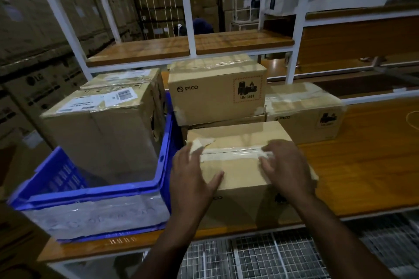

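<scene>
- A plain brown cardboard box (pixel 244 179) with a taped top seam stands at the front of the orange-brown wooden shelf board (pixel 362 165). It sits close to the board's near edge, probably so both hands can work on its lid.
- The left hand (pixel 195 179) lies flat on the top-left corner, fingers straight and spread and the thumb stretched across the lid. It holds nothing and seems to be steadying the box.
- The right hand (pixel 290 170) rests over the right end of the clear tape strip (pixel 231 153). Its fingers look loosely apart, but blur hides whether the tips pinch the tape.
- The tape end by the left hand is torn and lifted, so the work appears to be on the seam.
- Just left of the box is a blue plastic crate (pixel 90 190) holding a large cardboard carton with white labels (pixel 102 131). The crate wall closes that side.
- Right behind is a stack topped by a PICO-printed cardboard box (pixel 217 93), with a second PICO-printed box (pixel 303 115) to its right. There is little room to push back.
- The board runs on to the right, so sliding the box that way or lifting it toward the person looks easiest.
</scene>
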A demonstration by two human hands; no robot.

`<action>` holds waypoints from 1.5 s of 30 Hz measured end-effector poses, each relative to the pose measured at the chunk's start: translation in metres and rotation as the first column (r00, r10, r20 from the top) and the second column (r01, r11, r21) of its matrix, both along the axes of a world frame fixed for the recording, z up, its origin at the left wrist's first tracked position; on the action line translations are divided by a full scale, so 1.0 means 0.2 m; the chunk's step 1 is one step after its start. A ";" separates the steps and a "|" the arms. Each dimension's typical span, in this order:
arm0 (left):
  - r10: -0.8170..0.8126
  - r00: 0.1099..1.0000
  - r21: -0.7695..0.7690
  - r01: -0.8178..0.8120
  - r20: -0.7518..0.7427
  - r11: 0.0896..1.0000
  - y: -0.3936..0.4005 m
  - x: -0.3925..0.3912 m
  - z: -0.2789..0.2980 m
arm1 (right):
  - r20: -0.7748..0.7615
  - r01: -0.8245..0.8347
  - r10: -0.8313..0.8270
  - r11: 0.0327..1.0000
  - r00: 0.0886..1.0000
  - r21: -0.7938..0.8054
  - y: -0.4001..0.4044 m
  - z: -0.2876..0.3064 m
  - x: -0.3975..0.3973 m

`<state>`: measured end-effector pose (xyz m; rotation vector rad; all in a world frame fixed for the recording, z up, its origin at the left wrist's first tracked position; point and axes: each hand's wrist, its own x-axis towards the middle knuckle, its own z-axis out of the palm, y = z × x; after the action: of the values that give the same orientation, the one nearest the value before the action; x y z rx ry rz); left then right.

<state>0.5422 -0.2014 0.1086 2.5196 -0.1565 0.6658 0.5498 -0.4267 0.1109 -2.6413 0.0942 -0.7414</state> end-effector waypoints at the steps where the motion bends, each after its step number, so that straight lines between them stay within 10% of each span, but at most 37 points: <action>1: -0.090 0.996 0.019 0.090 -0.001 0.996 -0.02 0.02 0.01 | -0.021 -0.063 0.063 0.998 0.998 0.018 0.05 0.00 0.00; 6: -0.304 0.951 0.114 0.309 -0.060 0.944 -0.07 0.07 -0.02 | -0.060 -0.168 0.166 0.985 0.984 -0.031 0.12 -0.03 -0.01; 25: -0.198 0.965 0.240 0.237 -0.174 0.941 -0.17 0.34 0.02 | -0.179 -0.349 0.316 0.916 0.932 -0.198 0.11 0.00 0.28; 45: -0.009 0.932 0.254 0.109 -0.363 0.961 -0.05 0.49 -0.05 | -0.370 -0.188 0.120 0.970 0.921 -0.153 0.01 0.04 0.42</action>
<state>0.6409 -0.2107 0.0992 2.8362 -0.2023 0.1549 0.6329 -0.4240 0.1197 -2.8935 -0.0896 -0.2162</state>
